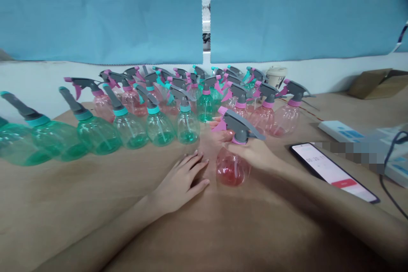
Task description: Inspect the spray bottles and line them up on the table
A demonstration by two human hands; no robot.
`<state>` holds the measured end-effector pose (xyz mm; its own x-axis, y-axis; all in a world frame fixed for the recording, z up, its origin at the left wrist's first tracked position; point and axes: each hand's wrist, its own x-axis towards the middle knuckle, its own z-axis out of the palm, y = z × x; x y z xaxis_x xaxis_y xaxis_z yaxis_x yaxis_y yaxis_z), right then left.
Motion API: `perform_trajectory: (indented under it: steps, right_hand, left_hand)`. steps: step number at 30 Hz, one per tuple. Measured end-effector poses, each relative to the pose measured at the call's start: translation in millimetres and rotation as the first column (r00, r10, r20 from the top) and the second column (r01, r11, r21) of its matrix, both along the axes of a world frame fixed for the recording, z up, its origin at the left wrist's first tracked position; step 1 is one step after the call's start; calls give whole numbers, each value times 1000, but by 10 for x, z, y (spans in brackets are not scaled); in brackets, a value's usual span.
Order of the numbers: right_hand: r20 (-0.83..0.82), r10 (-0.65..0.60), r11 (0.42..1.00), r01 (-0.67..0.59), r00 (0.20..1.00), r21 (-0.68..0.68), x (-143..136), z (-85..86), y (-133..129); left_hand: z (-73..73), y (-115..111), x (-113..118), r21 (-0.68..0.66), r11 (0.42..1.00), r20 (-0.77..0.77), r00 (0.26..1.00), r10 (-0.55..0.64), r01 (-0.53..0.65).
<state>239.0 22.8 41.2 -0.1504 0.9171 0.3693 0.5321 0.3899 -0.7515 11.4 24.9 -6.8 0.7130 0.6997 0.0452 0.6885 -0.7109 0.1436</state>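
Note:
A pink spray bottle (pixel 232 171) with a grey and pink trigger head stands upright in front of me. Around its neck, just under the head, my right hand (pixel 247 151) is closed; part of the fingers is hidden behind the bottle. My left hand (pixel 183 178) lies flat on the wooden table, fingers spread, holding nothing, a little left of that bottle. Beyond my left hand, a green spray bottle (pixel 188 129) with a turquoise collar stands at the end of a row of green ones. Pink spray bottles (pixel 263 119) stand behind my right hand.
More pink and green spray bottles crowd the back of the table (pixel 105 204). On the right lie a phone (pixel 331 172) with a lit screen, a white power strip (pixel 342 131) and a black cable (pixel 385 182). A cardboard box (pixel 374 84) and a paper cup (pixel 276 77) stand farther back.

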Motion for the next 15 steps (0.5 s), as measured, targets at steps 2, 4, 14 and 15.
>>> perform_trajectory:
  steps: [2, 4, 14, 15]
  right_hand:
    - [2, -9, 1000, 9, 1000, -14, -5, 3, -1]
    - [6, -16, 1000, 16, 1000, -22, -10, 10, -5]
    - [-10, -23, 999, 23, 1000, -27, -21, 41, -16]
    - [-8, -24, 999, 24, 1000, -24, -21, 40, -15]
  left_hand:
    - [-4, 0, -2, 2, 1000, -3, 1000, -2, 2]
    - [-14, 4, -6, 7, 1000, 0, 1000, -7, 7]
    - [-57, 16, -27, 29, 999, 24, 1000, -16, 15]
    - [-59, 16, -29, 29, 999, 26, 1000, -17, 16]
